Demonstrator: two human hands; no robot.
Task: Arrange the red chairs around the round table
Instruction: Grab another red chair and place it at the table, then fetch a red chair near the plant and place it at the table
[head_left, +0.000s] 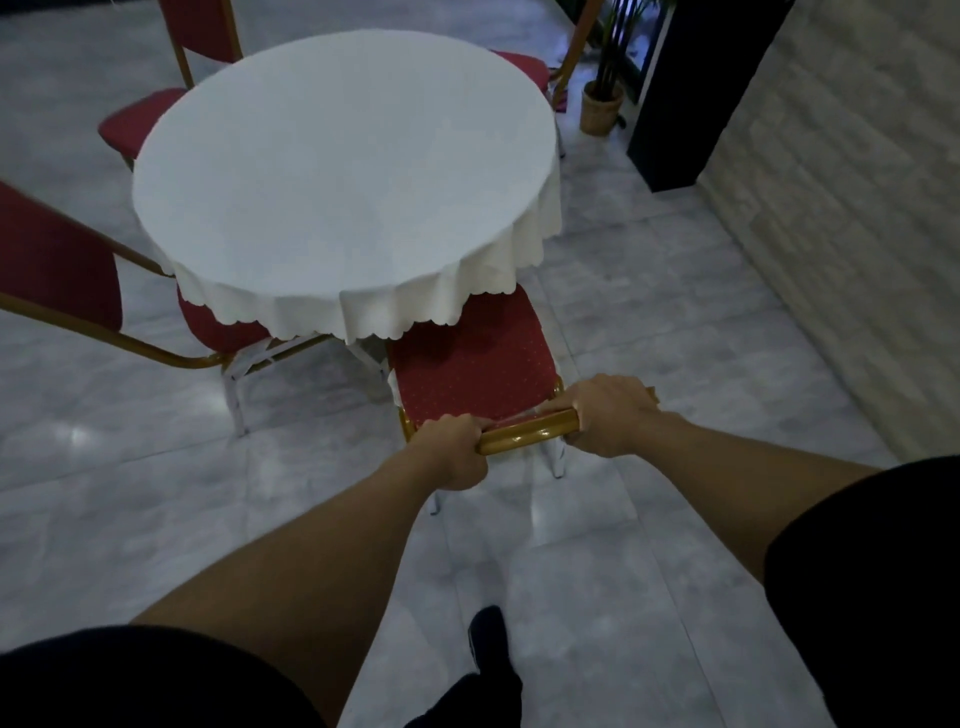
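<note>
I have both hands wrapped tight round the gold top rail of a chair (475, 364), left hand (451, 451) at its left end, right hand (610, 413) at its right. The chair's red seat sits partly under the white cloth of the counter (343, 176). Three more chairs ring it.

— Where are you standing?
— You're in a banquet hall: a round counter (337, 171) under a white scalloped cloth (374, 312), red padded chairs (467, 358) with gold frames, a polished marble floor (649, 322), and a potted plant (602, 98).
</note>
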